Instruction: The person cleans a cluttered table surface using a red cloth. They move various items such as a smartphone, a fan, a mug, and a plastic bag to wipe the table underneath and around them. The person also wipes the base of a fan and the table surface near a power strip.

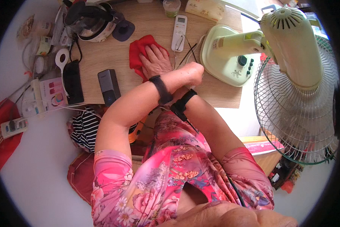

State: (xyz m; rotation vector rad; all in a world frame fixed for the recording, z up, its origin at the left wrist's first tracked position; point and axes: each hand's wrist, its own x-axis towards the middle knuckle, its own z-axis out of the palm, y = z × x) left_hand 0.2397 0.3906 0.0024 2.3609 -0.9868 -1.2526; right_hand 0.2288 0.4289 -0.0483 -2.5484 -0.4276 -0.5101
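My forearms cross over the wooden desk (147,25), the left one on top, each with a black band. Reaching over to the far left, my right hand (156,60) lies flat on a red cloth (136,54) spread on the desktop. My left hand (196,74) is curled between the right forearm and the fan base; its fingers point down and are mostly hidden, so whether it holds anything is unclear. A white remote control (179,32) lies beyond the hands, with a small metal tool on it. Thin black sticks or cords (189,52) lie beside it.
An electric fan's pale green base (226,68) stands at right, its wire cage (272,113) overhanging the desk edge. At left are a grey power bank (109,85), a black phone-like slab (73,82) and a glass kettle (87,25). A cup (171,8) and tissue pack (205,10) stand behind.
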